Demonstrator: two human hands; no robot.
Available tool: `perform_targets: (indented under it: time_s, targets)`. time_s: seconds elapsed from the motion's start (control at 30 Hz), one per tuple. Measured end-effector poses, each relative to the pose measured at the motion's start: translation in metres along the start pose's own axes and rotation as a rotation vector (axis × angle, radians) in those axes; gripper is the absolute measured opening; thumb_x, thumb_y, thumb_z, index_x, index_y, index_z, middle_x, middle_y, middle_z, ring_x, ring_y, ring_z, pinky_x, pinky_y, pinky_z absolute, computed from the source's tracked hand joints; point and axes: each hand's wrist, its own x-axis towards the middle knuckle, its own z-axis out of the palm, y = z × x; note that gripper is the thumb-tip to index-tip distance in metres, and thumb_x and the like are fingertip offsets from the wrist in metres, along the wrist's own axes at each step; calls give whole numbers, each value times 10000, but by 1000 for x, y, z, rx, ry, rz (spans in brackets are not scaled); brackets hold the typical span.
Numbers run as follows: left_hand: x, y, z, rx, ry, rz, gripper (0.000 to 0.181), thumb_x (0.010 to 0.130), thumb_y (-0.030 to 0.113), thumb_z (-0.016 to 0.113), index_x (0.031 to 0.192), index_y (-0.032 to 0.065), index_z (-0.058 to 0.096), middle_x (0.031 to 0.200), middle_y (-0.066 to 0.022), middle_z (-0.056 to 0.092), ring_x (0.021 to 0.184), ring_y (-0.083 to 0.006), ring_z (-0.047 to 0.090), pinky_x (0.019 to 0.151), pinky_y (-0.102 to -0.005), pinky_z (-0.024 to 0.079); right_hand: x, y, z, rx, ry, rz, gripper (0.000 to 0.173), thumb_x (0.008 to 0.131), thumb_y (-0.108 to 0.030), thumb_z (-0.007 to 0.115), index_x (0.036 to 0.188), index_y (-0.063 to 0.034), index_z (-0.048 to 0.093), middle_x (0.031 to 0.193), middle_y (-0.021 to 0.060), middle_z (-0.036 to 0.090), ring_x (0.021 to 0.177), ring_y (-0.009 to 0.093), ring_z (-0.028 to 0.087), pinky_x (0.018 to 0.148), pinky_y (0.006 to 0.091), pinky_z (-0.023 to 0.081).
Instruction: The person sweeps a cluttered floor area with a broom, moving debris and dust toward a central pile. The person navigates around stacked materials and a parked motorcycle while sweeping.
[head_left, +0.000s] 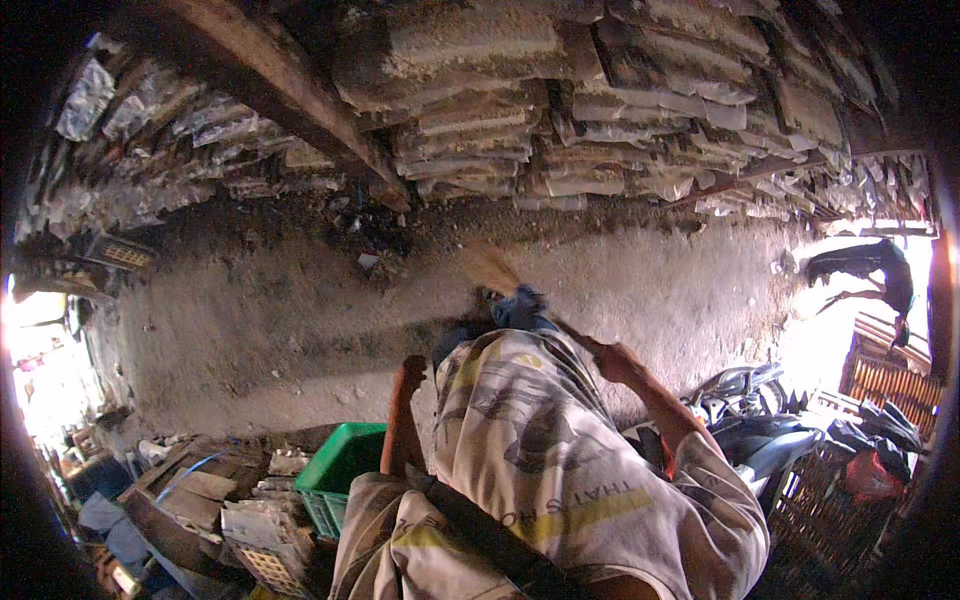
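Note:
My right hand (619, 361) is closed around the thin handle of a broom (493, 268), which slants across in front of my legs. Its tan, blurred head touches or hovers over the dusty earthen floor (285, 322); which of the two is unclear. My left hand (410, 373) hangs beside my shirt with the fingers curled, and whether it holds anything is hidden. Small dark debris with a pale scrap (368, 260) lies on the floor ahead of the broom head.
Rows of what look like roof tiles (480, 127) line the far side, crossed by a wooden beam (300, 90). A green plastic crate (358, 435) and stacked flat pieces (262, 525) are near my left. Motorcycles (765, 442) stand at right; beyond, another person (877, 270) bends in bright light.

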Motion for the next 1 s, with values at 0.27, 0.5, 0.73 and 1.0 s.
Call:
perform_targets:
  time_s: [0.27,0.5,0.73,1.0]
  targets:
    - [17,76,-45,-236,-139,-111,400,912,355,556,1175,57,596,1006,-45,650,771,-142,586,645,-294,477,182,-28,88,-196,297,-321,478,882,-582,514,1176,-212,589,583,94,504,532,212,497,517,376,409]
    - [23,27,-125,-216,-159,-47,354,904,325,607,1123,48,604,971,-49,645,849,-175,615,717,-329,501,52,-4,85,46,74,228,440,880,-192,554,1318,-181,518,859,127,655,703,208,646,585,362,521]
    - [35,23,-166,444,12,-36,301,905,305,617,1072,54,626,917,-70,641,816,-165,618,685,-354,509,-55,61,158,808,575,847,317,960,-318,449,1002,-53,619,581,68,538,542,218,561,468,392,428]
    - [81,7,-124,193,-187,47,228,897,289,560,983,105,663,829,-113,684,764,-175,662,681,-331,510,-162,8,204,1002,663,833,245,944,-223,531,1147,-100,589,699,29,568,589,192,499,544,355,438]
